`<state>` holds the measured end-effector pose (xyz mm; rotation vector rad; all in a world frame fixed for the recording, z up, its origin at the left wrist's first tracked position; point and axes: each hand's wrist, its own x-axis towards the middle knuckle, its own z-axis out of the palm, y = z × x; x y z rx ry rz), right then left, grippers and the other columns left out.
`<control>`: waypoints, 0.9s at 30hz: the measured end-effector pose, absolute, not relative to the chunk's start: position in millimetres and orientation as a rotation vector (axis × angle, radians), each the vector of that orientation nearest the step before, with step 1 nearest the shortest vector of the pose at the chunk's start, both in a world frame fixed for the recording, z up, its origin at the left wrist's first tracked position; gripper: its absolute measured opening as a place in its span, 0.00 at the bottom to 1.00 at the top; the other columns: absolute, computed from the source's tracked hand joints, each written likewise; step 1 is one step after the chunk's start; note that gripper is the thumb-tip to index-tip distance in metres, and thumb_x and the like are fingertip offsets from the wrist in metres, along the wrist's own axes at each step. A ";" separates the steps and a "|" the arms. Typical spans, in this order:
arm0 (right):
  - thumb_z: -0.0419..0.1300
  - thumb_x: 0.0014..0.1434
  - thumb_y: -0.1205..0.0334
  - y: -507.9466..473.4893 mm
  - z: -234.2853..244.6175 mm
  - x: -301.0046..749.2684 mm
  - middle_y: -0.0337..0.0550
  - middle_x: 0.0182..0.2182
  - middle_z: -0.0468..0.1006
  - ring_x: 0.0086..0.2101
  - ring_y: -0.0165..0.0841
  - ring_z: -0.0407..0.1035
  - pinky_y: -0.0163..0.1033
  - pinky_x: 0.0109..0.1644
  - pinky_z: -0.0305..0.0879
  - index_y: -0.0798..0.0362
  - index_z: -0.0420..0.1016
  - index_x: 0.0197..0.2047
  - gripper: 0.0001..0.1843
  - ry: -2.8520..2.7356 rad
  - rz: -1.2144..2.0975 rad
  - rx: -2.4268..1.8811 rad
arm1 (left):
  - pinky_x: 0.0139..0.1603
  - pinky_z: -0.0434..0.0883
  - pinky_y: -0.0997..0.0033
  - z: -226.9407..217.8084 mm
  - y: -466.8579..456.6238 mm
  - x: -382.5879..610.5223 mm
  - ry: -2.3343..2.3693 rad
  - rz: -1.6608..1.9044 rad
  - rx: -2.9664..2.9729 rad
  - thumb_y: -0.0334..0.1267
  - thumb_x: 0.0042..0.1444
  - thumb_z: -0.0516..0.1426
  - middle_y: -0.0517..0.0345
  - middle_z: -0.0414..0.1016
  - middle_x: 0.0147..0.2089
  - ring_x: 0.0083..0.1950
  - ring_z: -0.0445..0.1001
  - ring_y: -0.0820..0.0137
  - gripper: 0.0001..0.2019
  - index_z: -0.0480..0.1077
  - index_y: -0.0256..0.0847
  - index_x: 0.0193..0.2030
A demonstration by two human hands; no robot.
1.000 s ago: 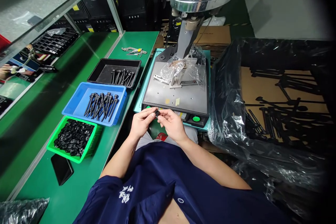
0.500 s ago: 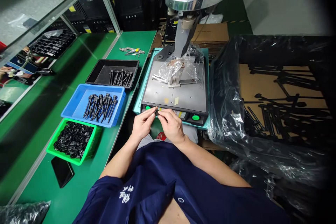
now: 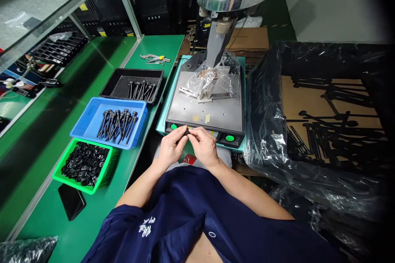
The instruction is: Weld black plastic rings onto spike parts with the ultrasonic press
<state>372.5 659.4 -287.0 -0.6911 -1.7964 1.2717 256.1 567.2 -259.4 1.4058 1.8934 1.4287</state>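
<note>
Pinching a small black part (image 3: 187, 132) at the fingertips, two bare hands meet just in front of a machine (image 3: 188, 109). The left hand (image 3: 170, 147) has edged inward over the past second and now sits closer to the right hand (image 3: 204, 144), the fingertips nearly touching, so the part, easier to see a moment ago, is mostly hidden between them. Both grips are narrow, thumb and finger closed on the part; its shape, and whether it is one piece or two, cannot be told. The tighter pose suggests fine fingerwork under way and not yet finished. The surroundings look unchanged: a green bin (image 3: 107, 174) of small black pieces (image 3: 84, 163), a blue tray (image 3: 83, 121) of black rods (image 3: 117, 125) and a black tray (image 3: 114, 85) holding similar rods line the bench (image 3: 95, 222) at left, with a phone (image 3: 71, 202) just beside the bin. Clear film (image 3: 228, 85) drapes the machine's fixture, and neither hand presses its right-hand green button (image 3: 229, 138). To the right, a plastic-lined box (image 3: 268, 144) holds long black pieces.
</note>
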 end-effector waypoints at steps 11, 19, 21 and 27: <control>0.61 0.58 0.55 677.7 -300.2 369.9 0.43 0.36 0.76 0.28 0.33 0.67 0.38 0.28 0.65 0.49 0.68 0.57 0.25 -1.567 1.880 -0.655 | 0.63 0.67 0.57 -277.8 593.0 251.3 1.530 1.469 1.231 0.43 0.56 0.62 0.46 0.61 0.68 0.67 0.62 0.57 0.26 0.69 0.44 0.61; 0.69 0.47 0.47 761.1 -273.5 381.0 0.43 0.36 0.77 0.32 0.33 0.70 0.38 0.33 0.67 0.49 0.71 0.43 0.24 -1.158 1.934 -0.746 | 0.49 0.75 0.62 -275.7 673.8 219.6 1.348 1.651 0.419 0.44 0.51 0.66 0.41 0.75 0.54 0.50 0.78 0.62 0.22 0.70 0.37 0.50; 0.69 0.45 0.48 785.9 -270.4 376.0 0.44 0.34 0.78 0.34 0.35 0.71 0.38 0.35 0.67 0.50 0.71 0.42 0.24 -1.219 1.924 -0.812 | 0.43 0.77 0.66 -271.0 704.1 210.5 1.221 1.633 0.208 0.45 0.52 0.66 0.43 0.77 0.48 0.43 0.80 0.64 0.18 0.70 0.36 0.44; 0.65 0.46 0.59 827.0 -266.3 339.8 0.42 0.31 0.77 0.33 0.35 0.71 0.41 0.41 0.68 0.54 0.74 0.40 0.16 -1.656 1.564 -0.894 | 0.31 0.74 0.86 -235.2 760.0 200.9 1.038 1.824 -0.022 0.27 0.55 0.63 0.61 0.72 0.26 0.26 0.75 0.80 0.08 0.66 0.36 0.32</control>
